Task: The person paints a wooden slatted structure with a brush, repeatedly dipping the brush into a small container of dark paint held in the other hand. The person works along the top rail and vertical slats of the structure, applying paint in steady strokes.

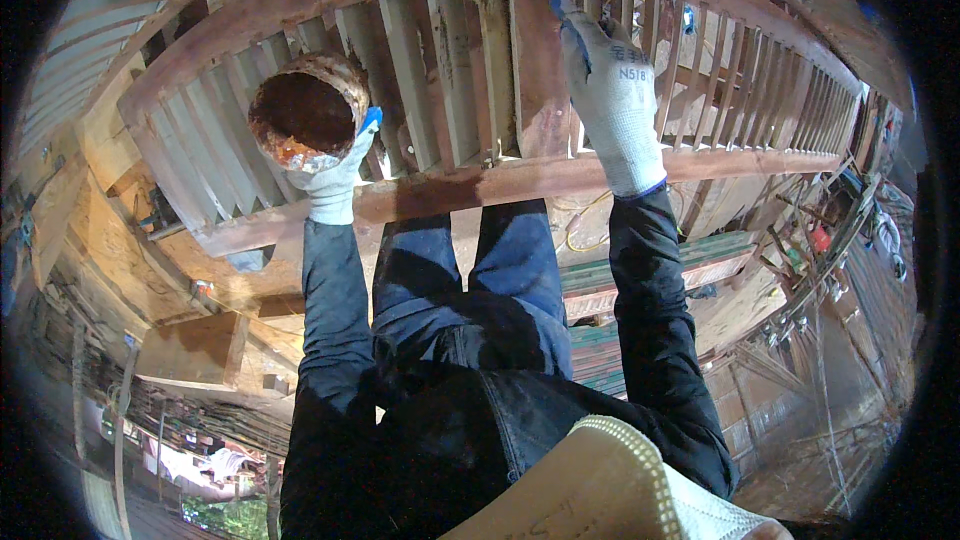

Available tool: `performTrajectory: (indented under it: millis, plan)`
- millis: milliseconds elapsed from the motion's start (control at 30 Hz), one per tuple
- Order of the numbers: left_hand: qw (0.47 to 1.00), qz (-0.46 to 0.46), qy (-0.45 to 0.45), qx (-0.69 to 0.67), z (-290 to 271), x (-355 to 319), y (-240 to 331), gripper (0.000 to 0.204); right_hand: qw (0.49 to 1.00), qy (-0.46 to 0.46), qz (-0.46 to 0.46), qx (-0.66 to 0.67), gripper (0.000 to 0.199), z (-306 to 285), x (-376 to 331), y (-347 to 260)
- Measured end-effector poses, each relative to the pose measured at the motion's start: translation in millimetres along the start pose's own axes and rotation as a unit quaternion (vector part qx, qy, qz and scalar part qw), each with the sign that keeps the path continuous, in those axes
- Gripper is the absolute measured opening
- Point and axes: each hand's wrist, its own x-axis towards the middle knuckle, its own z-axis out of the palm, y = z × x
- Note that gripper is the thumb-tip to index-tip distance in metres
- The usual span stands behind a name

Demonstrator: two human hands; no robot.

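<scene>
A louvered wooden shutter or door panel [540, 90] lies across in front of me, its frame reddish brown and several slats paler. My left hand [335, 180], in a white glove with blue on the fingers, grips a round can [345, 80] from below and the side. Brown stains crust the can's rim, and dark reddish-brown matter coats its inside. My right hand [610, 90], gloved alike, is over the panel's wide middle rail, at its right edge. Its fingers curl together near the far frame; whatever they hold, if anything, is hidden.
Pale slatted panels [110, 30] stand at the far left. A wooden box [190, 350] sits at the lower left among boards. Stacked green and red strips [660, 275] lie behind the panel's near edge at right. Cluttered sticks and tools [800, 280] fill the right side.
</scene>
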Motion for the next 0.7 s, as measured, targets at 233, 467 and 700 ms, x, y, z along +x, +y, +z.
performTrajectory:
  millis: [233,467,700]
  plan:
    - [0.994,0.062,-0.030,0.080,-11.0,-8.0,32.0,0.076,0.996,-0.013,0.031,-0.080,0.030,2.3,1.1,-2.8]
    - [0.984,0.178,0.034,0.000,-2.1,-38.4,99.3,0.077,0.996,0.063,-0.033,-0.060,0.030,12.8,11.8,-10.1]
    - [0.980,0.182,0.026,-0.081,-4.2,-42.8,110.1,0.080,0.999,0.011,-0.014,0.032,0.031,-0.3,-2.6,-6.9]
